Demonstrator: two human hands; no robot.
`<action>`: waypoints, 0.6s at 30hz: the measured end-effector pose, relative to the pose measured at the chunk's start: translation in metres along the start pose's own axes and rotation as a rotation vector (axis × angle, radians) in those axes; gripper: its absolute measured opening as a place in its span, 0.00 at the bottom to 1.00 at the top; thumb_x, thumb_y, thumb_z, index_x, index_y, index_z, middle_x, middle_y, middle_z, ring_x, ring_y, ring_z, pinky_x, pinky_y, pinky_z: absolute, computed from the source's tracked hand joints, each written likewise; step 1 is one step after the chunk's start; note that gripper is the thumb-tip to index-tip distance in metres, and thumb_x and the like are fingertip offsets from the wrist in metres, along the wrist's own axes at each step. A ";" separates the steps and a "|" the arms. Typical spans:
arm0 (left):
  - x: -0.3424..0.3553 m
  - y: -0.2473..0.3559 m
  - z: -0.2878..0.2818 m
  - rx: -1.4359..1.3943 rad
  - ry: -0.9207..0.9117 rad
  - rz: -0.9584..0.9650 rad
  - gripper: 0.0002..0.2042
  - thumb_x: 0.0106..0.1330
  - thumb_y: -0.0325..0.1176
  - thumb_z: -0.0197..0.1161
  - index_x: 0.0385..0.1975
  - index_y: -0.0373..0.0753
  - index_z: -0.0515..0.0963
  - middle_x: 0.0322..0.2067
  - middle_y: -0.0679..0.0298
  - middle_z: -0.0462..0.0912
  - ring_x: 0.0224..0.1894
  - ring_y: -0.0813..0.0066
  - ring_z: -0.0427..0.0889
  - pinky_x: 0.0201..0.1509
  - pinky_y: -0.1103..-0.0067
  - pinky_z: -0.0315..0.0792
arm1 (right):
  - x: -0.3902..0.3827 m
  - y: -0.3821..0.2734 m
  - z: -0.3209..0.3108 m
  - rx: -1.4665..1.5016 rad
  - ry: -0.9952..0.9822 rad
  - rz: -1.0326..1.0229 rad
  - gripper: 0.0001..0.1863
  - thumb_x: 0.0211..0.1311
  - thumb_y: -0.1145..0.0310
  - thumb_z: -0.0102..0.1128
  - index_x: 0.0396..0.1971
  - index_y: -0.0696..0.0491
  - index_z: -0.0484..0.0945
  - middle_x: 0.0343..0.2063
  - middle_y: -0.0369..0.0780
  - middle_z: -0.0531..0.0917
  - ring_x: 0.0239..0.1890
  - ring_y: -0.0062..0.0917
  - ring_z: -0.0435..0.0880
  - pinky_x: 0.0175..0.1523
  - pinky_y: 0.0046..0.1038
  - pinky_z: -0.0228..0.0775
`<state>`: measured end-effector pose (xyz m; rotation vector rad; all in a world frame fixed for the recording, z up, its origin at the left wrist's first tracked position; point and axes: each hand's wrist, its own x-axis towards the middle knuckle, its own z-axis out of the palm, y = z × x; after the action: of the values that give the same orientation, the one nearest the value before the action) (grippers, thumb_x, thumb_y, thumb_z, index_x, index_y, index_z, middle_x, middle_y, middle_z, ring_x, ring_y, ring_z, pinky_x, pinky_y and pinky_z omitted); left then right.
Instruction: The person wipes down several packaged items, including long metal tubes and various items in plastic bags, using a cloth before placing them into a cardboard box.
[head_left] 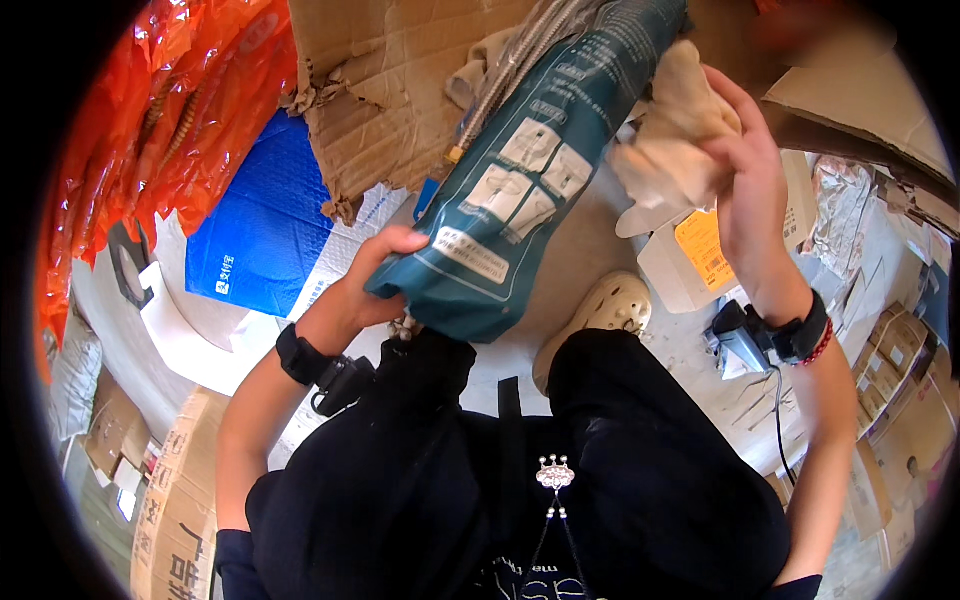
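A long dark green plastic package (540,160) with white picture panels slants across the space in front of me. Its near end is pinched by my left hand (362,285), thumb on top and fingers partly hidden beneath. Beside the package's far right edge, my right hand (750,170) is closed on a crumpled cream cloth (675,135), which looks slightly blurred. Braided metal hoses (515,75) in clear wrapping lie along the package's left side.
Orange plastic bags (170,120) hang at the far left, with a blue padded mailer (262,220) next to them. Torn cardboard (385,90) lies behind. An opened small carton (690,260) sits to the right, and a taped carton (178,490) stands near left.
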<state>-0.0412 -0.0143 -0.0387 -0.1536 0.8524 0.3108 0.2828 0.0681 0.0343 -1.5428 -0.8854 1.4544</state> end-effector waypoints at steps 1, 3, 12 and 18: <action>-0.006 0.000 0.007 -0.048 -0.035 -0.006 0.25 0.55 0.44 0.55 0.48 0.32 0.72 0.45 0.55 0.77 0.45 0.66 0.77 0.54 0.75 0.67 | 0.007 -0.001 0.002 -0.039 0.001 -0.012 0.28 0.45 0.80 0.42 0.53 0.58 0.68 0.52 0.41 0.71 0.53 0.24 0.70 0.59 0.21 0.58; -0.012 -0.002 0.002 -0.133 -0.088 0.002 0.28 0.54 0.43 0.53 0.53 0.30 0.67 0.48 0.51 0.75 0.49 0.61 0.75 0.59 0.71 0.64 | 0.016 -0.007 0.015 -0.062 0.026 -0.011 0.27 0.48 0.79 0.43 0.53 0.57 0.68 0.52 0.40 0.71 0.52 0.23 0.70 0.58 0.20 0.58; -0.014 -0.012 -0.049 -0.423 -0.264 0.052 0.33 0.52 0.40 0.49 0.56 0.25 0.60 0.52 0.38 0.68 0.51 0.43 0.73 0.56 0.58 0.67 | 0.094 -0.003 0.020 -0.102 0.301 -0.375 0.16 0.63 0.65 0.48 0.48 0.56 0.71 0.40 0.39 0.77 0.40 0.21 0.75 0.45 0.20 0.67; -0.009 -0.014 -0.050 -0.522 -0.333 0.028 0.33 0.50 0.39 0.51 0.57 0.25 0.59 0.53 0.37 0.66 0.51 0.42 0.71 0.58 0.57 0.65 | 0.114 0.020 0.027 -0.240 0.310 -0.289 0.24 0.62 0.51 0.51 0.47 0.55 0.73 0.38 0.37 0.77 0.38 0.22 0.75 0.43 0.21 0.66</action>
<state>-0.0779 -0.0422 -0.0640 -0.5595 0.4299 0.5651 0.2650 0.1658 -0.0319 -1.6770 -1.0690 0.9004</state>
